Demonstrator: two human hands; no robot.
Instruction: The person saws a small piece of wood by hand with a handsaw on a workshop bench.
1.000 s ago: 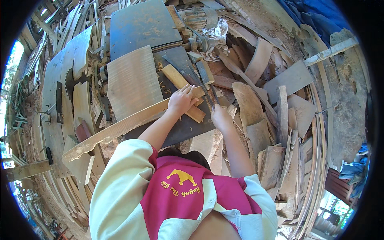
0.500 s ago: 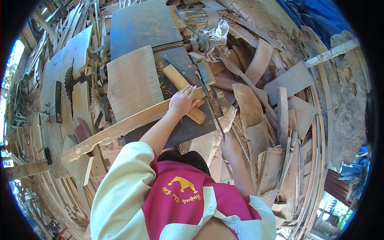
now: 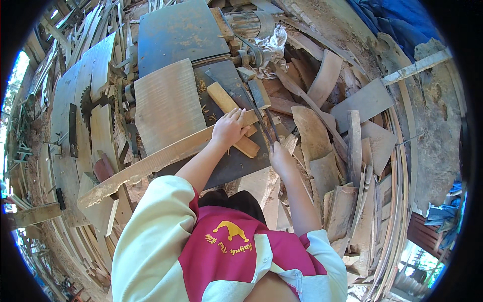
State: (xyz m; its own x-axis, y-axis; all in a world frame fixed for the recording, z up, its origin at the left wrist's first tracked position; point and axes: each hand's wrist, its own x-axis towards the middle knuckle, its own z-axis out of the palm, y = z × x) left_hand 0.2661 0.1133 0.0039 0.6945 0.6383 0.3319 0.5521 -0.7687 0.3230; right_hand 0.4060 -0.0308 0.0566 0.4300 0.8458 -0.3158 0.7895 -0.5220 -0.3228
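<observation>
Returning forward after pulling back, the right hand [image 3: 283, 160] keeps its grip closed around a dark, saw-like tool [image 3: 262, 124] beside the long board [image 3: 171, 152]'s end; strokes seem to repeat. Over this board, above the counter [image 3: 216, 171], rests the left hand [image 3: 229, 128], its tightness I cannot tell.

Soft daylight prevails, glare [image 3: 19, 73] whitens the left rim, and edges bend.

Blue tarp [image 3: 400, 21], dark saw blade [image 3: 86, 109]
</observation>
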